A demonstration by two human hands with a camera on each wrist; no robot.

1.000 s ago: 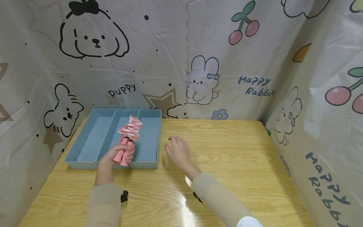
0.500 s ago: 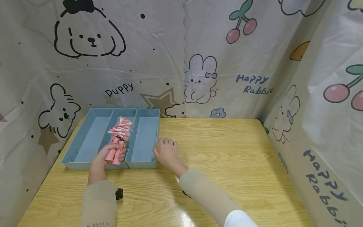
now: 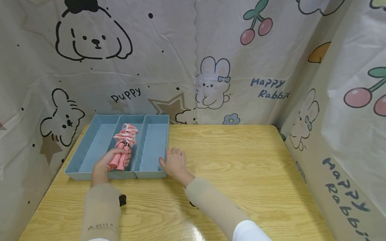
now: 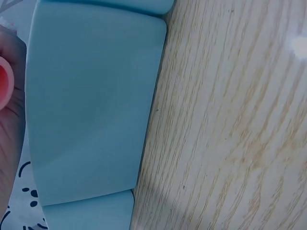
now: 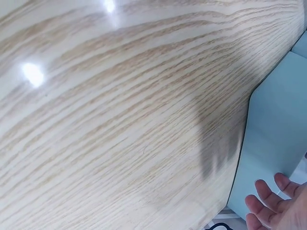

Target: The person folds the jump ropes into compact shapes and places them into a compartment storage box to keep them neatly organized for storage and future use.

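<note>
In the head view my left hand (image 3: pixel 106 162) grips the two pink handles of a folded jump rope (image 3: pixel 123 147). Its bundled pink-and-white beaded cord points away from me, over the middle compartment of a blue three-part tray (image 3: pixel 72 174). The left wrist view catches only the open end of one pink handle (image 4: pixel 5 82) beside the hand at the left edge. My right hand (image 3: pixel 175 163) is at the tray's right wall, fingers extended and thumb over the rim. In the right wrist view its spread fingertips (image 5: pixel 261 188) are by the blue outer wall; contact is hard to tell.
The tray sits on a wood-grain table (image 3: pixel 229 167), toward the back left. Behind it hangs a printed cloth (image 3: pixel 169 50), which also runs along both sides. Small black wrist devices (image 3: pixel 122 200) show at the sleeves.
The left hand has carried the jump rope left and slightly down over the middle compartment. The right hand has moved left to the tray's right wall. The head view has shifted a little.
</note>
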